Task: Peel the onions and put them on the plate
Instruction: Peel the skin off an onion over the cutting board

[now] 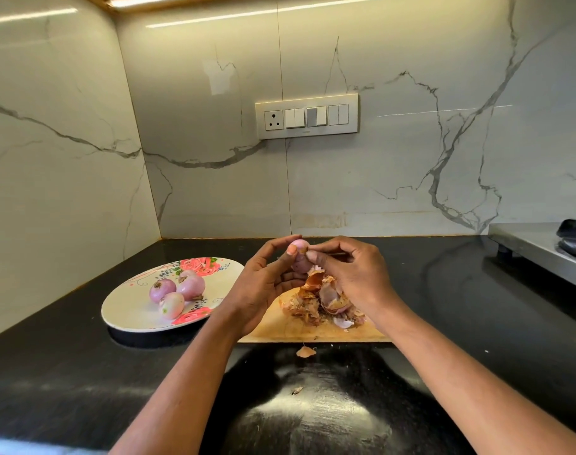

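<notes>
My black countertop (pixel 444 323) carries the floral plate (pixel 129 310) to my left, the wooden cutting board (pixel 280 326) beside it, a loose onion skin (pixel 305 351) just before the board, and a steel stove (pixel 539 254) at far right.

Both forearms reaching forward, left hand (pixel 263 284) cupped (fingers (pixel 280 249) curled), right hand (pixel 349 274) pinching

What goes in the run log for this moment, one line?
left hand: holds onion | right hand: picks at its skin | plate: three peeled onions | peels: on board
</notes>
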Demonstrator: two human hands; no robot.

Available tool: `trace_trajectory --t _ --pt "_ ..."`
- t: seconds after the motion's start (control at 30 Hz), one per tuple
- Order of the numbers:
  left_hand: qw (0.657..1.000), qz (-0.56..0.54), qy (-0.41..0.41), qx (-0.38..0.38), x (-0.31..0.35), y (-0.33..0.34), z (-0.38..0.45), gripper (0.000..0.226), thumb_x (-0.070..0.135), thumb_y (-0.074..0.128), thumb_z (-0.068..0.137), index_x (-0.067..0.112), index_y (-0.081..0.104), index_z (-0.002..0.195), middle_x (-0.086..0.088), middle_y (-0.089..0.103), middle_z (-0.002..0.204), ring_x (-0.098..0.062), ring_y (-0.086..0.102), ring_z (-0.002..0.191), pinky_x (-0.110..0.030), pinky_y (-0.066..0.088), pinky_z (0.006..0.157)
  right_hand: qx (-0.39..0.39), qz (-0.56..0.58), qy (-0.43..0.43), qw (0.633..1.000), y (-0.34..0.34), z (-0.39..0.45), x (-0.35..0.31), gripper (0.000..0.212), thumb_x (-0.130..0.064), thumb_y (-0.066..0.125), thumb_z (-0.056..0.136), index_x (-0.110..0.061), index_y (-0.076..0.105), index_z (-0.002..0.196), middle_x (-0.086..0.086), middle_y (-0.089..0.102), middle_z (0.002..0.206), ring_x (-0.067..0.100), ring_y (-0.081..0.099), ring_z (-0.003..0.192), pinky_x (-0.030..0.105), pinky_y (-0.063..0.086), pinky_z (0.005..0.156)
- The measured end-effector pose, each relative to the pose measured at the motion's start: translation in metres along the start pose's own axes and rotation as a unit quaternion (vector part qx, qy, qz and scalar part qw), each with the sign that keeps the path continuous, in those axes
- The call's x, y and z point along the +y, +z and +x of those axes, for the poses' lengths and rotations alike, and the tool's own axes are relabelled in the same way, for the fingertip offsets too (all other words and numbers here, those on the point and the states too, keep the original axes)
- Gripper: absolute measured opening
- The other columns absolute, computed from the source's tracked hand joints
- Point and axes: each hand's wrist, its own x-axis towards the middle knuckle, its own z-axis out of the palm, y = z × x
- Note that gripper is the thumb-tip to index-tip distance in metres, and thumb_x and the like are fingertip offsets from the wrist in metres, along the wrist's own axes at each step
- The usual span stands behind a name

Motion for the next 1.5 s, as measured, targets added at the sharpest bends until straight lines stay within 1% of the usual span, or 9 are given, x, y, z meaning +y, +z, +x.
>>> trace_trajectory --t 0.2,0.33,0.57,0.63,0.73,0.9,0.97,1.1,1.5 --pt "1.0 0.011 0.006 -0.013 -0.002 0.001 0.0 0.042 0.03 0.061 0.09 0.02 0.063 0.131 -0.013 0.066 0.128 -0.028 0.069 0.107 -0.035 0.059 0.091 -0.001 -0.033 0.012 0.999 0.001 0.003 0.004 0.004 -0.024 0.073 0.093 -0.025 0.075 0.09 -0.006 0.076 0.085 0.009 0.072 0.082 0.028 0.059 0.077" --pt "1.0 0.013 0.001 -0.023 0.0 0.0 0.0 0.042 0.03 0.058 0.09 0.021 0.063 0.131 -0.01 0.068 0.123 -0.025 0.068 0.105 -0.032 0.058 0.09 -0.054 0.021 0.075 0.996 0.0 0.004 0.0 0.01 -0.02 0.067 0.097 -0.021 0.075 0.092 -0.003 0.075 0.082 0.014 0.067 0.074 0.029 0.057 0.072" --pt "0.995 0.088 0.033 0.029 -0.005 -0.001 0.002 0.029 0.025 0.051 0.101 0.023 0.062 0.128 -0.004 0.065 0.121 -0.022 0.065 0.107 -0.027 0.056 0.08 -0.068 -0.055 0.075 0.993 -0.004 0.002 -0.002 0.007 -0.024 0.07 0.095 -0.022 0.076 0.092 0.005 0.077 0.086 0.02 0.07 0.069 0.041 0.058 0.073" --pt "0.991 0.065 0.049 0.108 -0.004 -0.01 0.005 0.023 0.026 0.045 0.106 0.023 0.062 0.122 -0.008 0.063 0.122 -0.022 0.064 0.102 -0.026 0.056 0.078 -0.062 -0.056 0.072 0.994 -0.005 0.001 -0.002 0.006 -0.024 0.071 0.094 -0.021 0.076 0.092 0.002 0.077 0.085 0.017 0.072 0.066 0.036 0.058 0.068" --pt "0.984 -0.009 0.019 0.179 0.0 -0.022 0.006 0.028 0.033 0.04 0.109 0.019 0.06 0.122 -0.017 0.067 0.115 -0.022 0.066 0.096 -0.029 0.056 0.078 -0.044 -0.1 0.035 0.993 -0.011 -0.002 0.0 0.006 -0.022 0.071 0.095 -0.022 0.077 0.094 -0.011 0.073 0.081 -0.007 0.063 0.062 0.011 0.046 0.061" --pt "0.995 0.036 -0.014 0.09 -0.005 -0.008 0.004 0.032 0.03 0.036 0.11 0.022 0.066 0.119 -0.012 0.072 0.106 -0.021 0.068 0.093 -0.03 0.058 0.08 -0.07 -0.25 -0.014 0.966 -0.007 -0.004 0.005 0.011 -0.03 0.067 0.097 -0.026 0.076 0.101 -0.009 0.064 0.1 -0.001 0.063 0.079 0.01 0.043 0.068" --pt "0.997 0.034 -0.024 0.065 -0.007 -0.006 0.004 0.033 0.031 0.037 0.11 0.021 0.067 0.121 -0.013 0.071 0.104 -0.02 0.066 0.087 -0.03 0.056 0.078 -0.068 -0.228 -0.021 0.971 -0.006 -0.004 0.002 0.009 -0.03 0.071 0.094 -0.028 0.074 0.102 -0.011 0.064 0.1 0.001 0.064 0.081 0.012 0.045 0.069" --pt "0.999 0.02 -0.025 0.03 -0.008 -0.004 0.004 0.032 0.029 0.04 0.108 0.019 0.067 0.123 -0.011 0.071 0.108 -0.015 0.068 0.085 -0.028 0.057 0.077 -0.072 -0.145 -0.013 0.987 -0.003 -0.006 -0.005 0.031 -0.028 0.08 0.087 -0.03 0.072 0.116 -0.016 0.072 0.101 -0.006 0.066 0.088 0.009 0.051 0.07" --pt "1.0 0.014 -0.011 0.01 -0.006 -0.004 0.004 0.039 0.032 0.056 0.094 0.018 0.065 0.129 -0.014 0.068 0.124 -0.025 0.069 0.103 -0.035 0.058 0.09 -0.021 -0.097 -0.042 0.994 0.001 -0.008 -0.007 0.023 -0.021 0.082 0.084 -0.022 0.074 0.105 -0.012 0.075 0.093 -0.002 0.07 0.086 0.015 0.057 0.076"
